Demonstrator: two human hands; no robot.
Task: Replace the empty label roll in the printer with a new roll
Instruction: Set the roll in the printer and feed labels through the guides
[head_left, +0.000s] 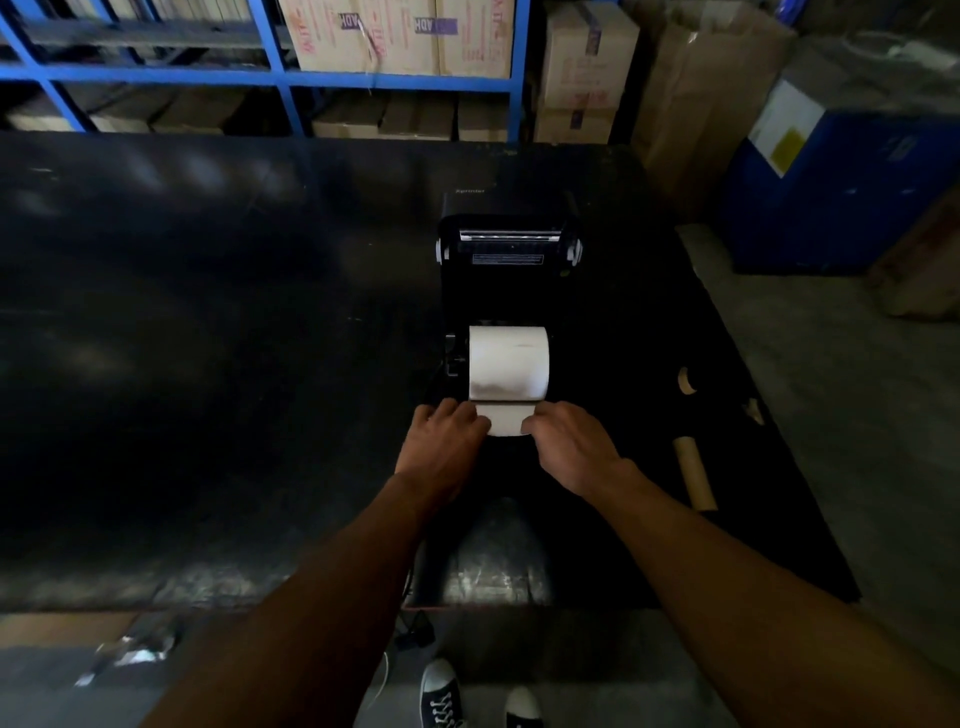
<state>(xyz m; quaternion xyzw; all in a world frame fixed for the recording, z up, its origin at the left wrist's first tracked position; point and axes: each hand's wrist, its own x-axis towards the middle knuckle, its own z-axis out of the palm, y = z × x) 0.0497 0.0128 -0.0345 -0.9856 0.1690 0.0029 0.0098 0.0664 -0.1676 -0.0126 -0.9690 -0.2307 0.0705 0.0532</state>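
Dark and shiny, the black table (208, 312) holds a black printer (506, 270) with its lid flipped open. Inside the printer sits the new white label roll (509, 362). Just in front of the roll, the left hand (447, 441) and the right hand (569, 449) each pinch a side of the loose paper end (506, 420), fingers closed on it. To the right of the printer lies the empty brown tube (695, 474). If one hand pulls harder, the paper could go in crooked. A hard tug might tear it or lift the roll out of its seat.
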